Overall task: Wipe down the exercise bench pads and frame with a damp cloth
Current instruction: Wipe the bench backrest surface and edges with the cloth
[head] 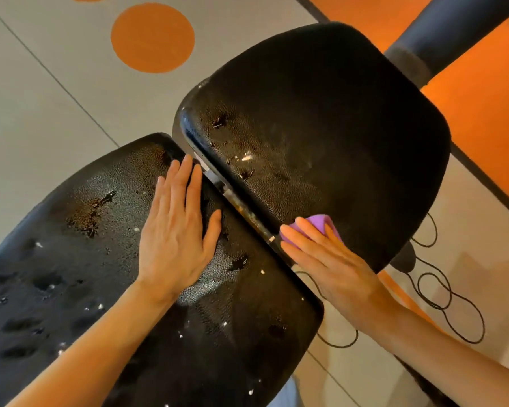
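The right hand (pixel 332 259) pressed a soft, limp purple cloth (pixel 321 226) flat against the far pad (pixel 335 113), apparently unclenched, while the left hand (pixel 177 230) lay open on the near pad (pixel 100 259)

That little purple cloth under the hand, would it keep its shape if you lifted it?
Probably not. The purple cloth bunches under the right hand, so it looks soft and floppy. Being small and thin, it likely weighs little, and would slide easily over the glossy seat pad.

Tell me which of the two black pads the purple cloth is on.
The far pad, the one nearer the orange floor: the right hand presses the purple cloth onto its lower edge. The near pad has only the bare left hand flat on it.
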